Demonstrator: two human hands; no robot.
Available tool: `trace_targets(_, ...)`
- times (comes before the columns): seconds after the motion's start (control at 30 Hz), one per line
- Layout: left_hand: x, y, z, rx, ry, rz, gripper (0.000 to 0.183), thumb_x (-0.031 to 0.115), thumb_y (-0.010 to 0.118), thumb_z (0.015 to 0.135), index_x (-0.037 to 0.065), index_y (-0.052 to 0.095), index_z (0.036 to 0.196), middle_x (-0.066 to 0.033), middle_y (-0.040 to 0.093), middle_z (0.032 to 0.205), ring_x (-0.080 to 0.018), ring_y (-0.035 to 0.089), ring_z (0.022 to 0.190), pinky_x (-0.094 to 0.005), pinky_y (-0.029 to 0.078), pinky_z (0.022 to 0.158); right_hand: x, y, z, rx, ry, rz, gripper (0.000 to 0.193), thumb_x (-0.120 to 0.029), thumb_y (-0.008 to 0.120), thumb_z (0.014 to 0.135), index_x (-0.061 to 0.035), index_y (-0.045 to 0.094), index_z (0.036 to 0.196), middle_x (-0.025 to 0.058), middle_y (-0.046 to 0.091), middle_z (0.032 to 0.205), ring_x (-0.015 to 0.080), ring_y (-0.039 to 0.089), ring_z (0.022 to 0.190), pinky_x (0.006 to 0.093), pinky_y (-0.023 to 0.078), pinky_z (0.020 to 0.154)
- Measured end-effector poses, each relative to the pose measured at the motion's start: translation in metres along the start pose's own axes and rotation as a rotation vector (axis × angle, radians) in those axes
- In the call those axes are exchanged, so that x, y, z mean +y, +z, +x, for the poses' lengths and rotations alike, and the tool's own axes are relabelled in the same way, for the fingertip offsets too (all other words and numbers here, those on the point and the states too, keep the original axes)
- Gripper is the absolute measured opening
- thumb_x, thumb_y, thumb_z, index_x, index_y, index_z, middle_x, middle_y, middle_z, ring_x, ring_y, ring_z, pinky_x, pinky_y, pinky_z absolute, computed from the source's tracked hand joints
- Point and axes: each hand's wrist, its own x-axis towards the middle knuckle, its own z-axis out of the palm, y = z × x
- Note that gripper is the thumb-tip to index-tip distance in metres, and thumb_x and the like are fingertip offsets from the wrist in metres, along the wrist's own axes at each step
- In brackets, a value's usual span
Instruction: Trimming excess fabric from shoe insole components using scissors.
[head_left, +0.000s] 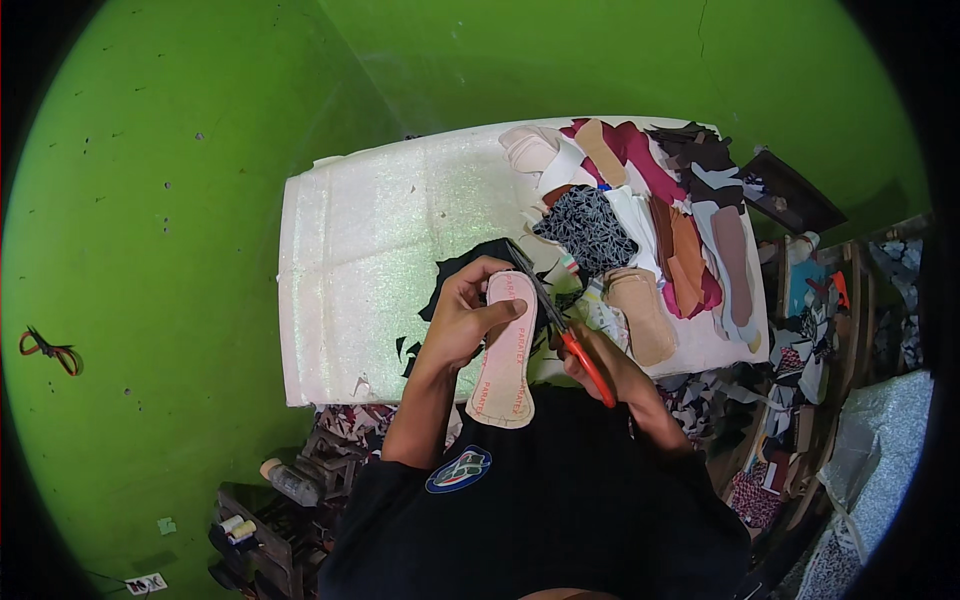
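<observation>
My left hand (464, 318) grips a beige shoe insole (508, 365) with red print and a stitched or drawn line along its edge, the thumb lying across its face. In my right hand (620, 372) is a pair of scissors (590, 370) with orange-red handles. Their dark blades run up alongside the insole's upper right edge; whether they are apart is too unclear to tell. Black fabric (455, 268) shows behind the insole and my left fingers. Small black scraps (408, 352) lie on the table to the left of my left wrist.
A table with a shimmery white cover (350, 250) stands before me. On its right lie piled fabric and leather pieces (685, 255), a patterned black-and-white cloth (590, 230) and tan insole shapes (640, 315). Wooden shelving (850, 350) with scraps is at far right. A bottle (290, 480) sits lower left.
</observation>
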Motion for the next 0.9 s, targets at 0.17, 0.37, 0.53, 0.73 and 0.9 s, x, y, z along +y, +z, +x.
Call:
trace_targets(0.17, -0.001, -0.003, 0.0, -0.033, -0.031, 0.007, 0.03, -0.009, 0.065, 0.072, 0.0, 0.055, 0.098, -0.0046, 0.063, 0.085, -0.0095, 0.06, 0.072, -0.0234, 0.049, 0.064, 0.011, -0.006, -0.002, -0.068, -0.021, 0.006, 0.039, -0.036, 0.053, 0.091, 0.0014, 0.045, 0.097, 0.0097, 0.048, 0.069, 0.022, 0.048, 0.061, 0.0345, 0.04, 0.057)
trace_targets(0.37, 0.001, 0.001, 0.0, -0.009, 0.001, -0.037, 0.031, -0.009, 0.065, 0.072, 0.0, 0.056, 0.1, -0.0044, 0.063, 0.085, -0.0092, 0.059, 0.073, -0.0233, 0.049, 0.065, 0.008, -0.004, 0.004, -0.077, -0.085, 0.053, 0.049, -0.046, 0.045, 0.092, 0.0028, 0.045, 0.097, 0.0122, 0.047, 0.074, 0.0236, 0.048, 0.065, 0.0351, 0.04, 0.059)
trace_targets(0.53, 0.0, 0.0, -0.002, 0.012, -0.007, -0.049, 0.029, -0.007, 0.064, 0.072, 0.0, 0.058, 0.099, -0.0038, 0.063, 0.085, -0.0083, 0.058, 0.073, -0.0231, 0.047, 0.065, -0.004, -0.005, 0.004, -0.109, 0.026, 0.001, 0.055, -0.053, 0.041, 0.092, 0.0019, 0.043, 0.094, 0.0123, 0.043, 0.074, 0.0241, 0.045, 0.065, 0.0363, 0.038, 0.06)
trace_targets(0.73, -0.005, 0.001, -0.001, 0.023, -0.01, -0.02, 0.026, -0.007, 0.063, 0.074, 0.0, 0.057, 0.098, -0.0041, 0.063, 0.083, -0.0093, 0.06, 0.069, -0.0229, 0.049, 0.063, -0.005, 0.004, 0.002, -0.078, 0.109, 0.006, 0.059, -0.058, 0.037, 0.091, 0.0008, 0.041, 0.094, 0.0112, 0.04, 0.072, 0.0233, 0.042, 0.063, 0.0366, 0.037, 0.06)
trace_targets(0.9, -0.002, 0.005, -0.002, 0.033, 0.019, 0.003, 0.024, -0.005, 0.063, 0.072, -0.001, 0.059, 0.096, -0.0037, 0.063, 0.08, -0.0081, 0.058, 0.068, -0.0224, 0.047, 0.063, 0.001, 0.0, 0.0, -0.136, 0.133, 0.084, 0.06, -0.059, 0.037, 0.091, 0.0013, 0.041, 0.095, 0.0101, 0.039, 0.07, 0.0231, 0.041, 0.062, 0.0363, 0.037, 0.059)
